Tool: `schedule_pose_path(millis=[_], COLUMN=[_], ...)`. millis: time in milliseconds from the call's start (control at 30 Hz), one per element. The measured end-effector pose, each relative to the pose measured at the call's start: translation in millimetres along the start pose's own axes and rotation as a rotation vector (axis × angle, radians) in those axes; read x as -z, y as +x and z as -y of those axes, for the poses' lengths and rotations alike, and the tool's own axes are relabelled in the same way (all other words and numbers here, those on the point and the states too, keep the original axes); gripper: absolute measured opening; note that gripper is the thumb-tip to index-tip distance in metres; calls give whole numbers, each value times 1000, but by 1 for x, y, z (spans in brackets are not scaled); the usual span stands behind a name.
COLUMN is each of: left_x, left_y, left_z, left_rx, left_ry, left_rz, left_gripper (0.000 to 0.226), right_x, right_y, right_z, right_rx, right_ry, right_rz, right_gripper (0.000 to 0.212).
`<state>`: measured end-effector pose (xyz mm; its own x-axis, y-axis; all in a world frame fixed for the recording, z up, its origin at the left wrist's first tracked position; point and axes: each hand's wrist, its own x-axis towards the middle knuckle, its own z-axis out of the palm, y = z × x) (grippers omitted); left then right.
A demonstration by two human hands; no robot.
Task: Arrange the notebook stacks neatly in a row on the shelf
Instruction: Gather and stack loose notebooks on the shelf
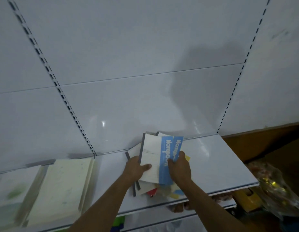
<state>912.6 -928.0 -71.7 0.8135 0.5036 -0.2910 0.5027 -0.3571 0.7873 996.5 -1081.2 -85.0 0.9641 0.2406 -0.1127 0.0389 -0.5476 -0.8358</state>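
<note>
A loose, uneven stack of notebooks (152, 158) lies on the white shelf (217, 161), with white covers, grey spines and a blue band printed "Notebook" on top. My left hand (136, 168) grips the stack's left edge, thumb on the top white cover. My right hand (179, 166) holds the right side, thumb on the blue band, fingers curled round the edge. Red and yellow covers stick out underneath at the front. A second stack with pale cream covers (61, 185) lies to the left on the same shelf, blurred.
White back panels with slotted uprights (65, 99) rise behind the shelf. Right of the shelf's end are brown cartons (266, 143) and a clear plastic bag of goods (277, 186). A lower shelf edge and green-blue items (118, 223) show below.
</note>
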Motion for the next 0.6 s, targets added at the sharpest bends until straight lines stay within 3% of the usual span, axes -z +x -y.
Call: schedule_pose_path(millis=[267,600], left_x=[-44,-69], left_y=[-19,-23], left_z=[-31,-38], left_rx=[-146,-149], left_ry=[65,155], left_rz=[14,29], left_gripper=[44,47], right_x=[35,53], right_y=[10,16], right_z=[-19,-37], right_rx=[-123,-170], right_ry=[88,83], right_rz=[-10,-19], right_gripper=[23,27])
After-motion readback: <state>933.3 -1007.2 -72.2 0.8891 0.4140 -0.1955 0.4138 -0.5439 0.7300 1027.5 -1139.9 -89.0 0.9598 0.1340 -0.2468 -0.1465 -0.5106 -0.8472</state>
